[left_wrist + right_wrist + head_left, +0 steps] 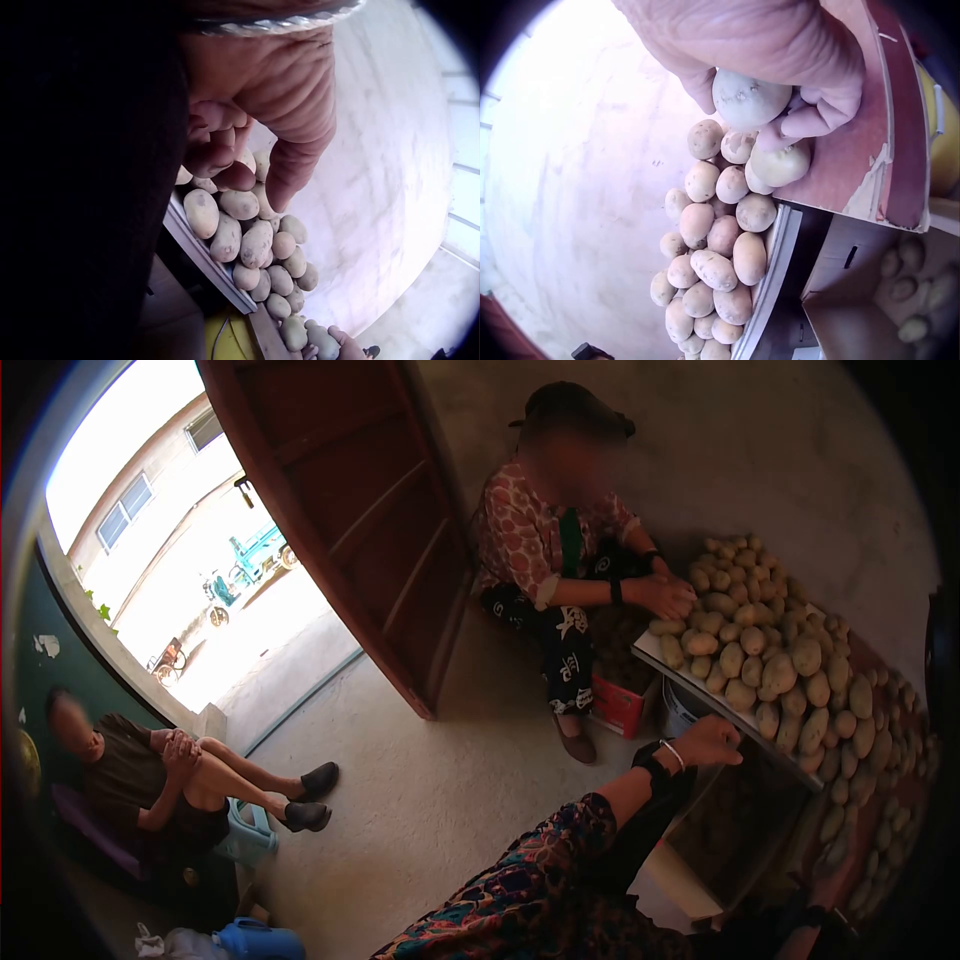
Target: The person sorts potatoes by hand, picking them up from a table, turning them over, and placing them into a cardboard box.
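The right hand (780,52) grips a potato (750,97) above the potato pile (712,262); the left hand (262,97), fingers loosely curled and holding nothing, hovers over that pile.

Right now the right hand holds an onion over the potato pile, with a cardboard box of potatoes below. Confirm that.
Not quite: the right hand holds a potato, not an onion, as the right wrist view shows. The potato pile and the cardboard box below stand as stated.

A person in a floral top (540,540) sat by the open wooden door (350,510); another sat on a blue stool (250,838); a red crate (622,705) stood nearby.
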The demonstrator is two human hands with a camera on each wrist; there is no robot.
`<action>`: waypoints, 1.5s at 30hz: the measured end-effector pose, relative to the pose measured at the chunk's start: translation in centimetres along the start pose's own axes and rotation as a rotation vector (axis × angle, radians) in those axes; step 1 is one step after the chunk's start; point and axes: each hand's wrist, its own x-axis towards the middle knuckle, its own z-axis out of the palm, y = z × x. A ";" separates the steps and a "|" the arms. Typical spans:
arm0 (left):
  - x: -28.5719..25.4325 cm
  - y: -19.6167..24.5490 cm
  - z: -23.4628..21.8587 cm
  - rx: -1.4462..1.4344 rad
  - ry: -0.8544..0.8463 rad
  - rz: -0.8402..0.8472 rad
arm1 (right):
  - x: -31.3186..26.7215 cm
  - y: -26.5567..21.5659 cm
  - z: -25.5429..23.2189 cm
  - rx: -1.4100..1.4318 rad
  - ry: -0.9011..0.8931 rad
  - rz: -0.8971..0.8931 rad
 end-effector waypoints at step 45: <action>0.4 1.4 1.0 0.159 -0.152 -0.002 | -3.8 -8.9 8.4 0.245 0.132 0.491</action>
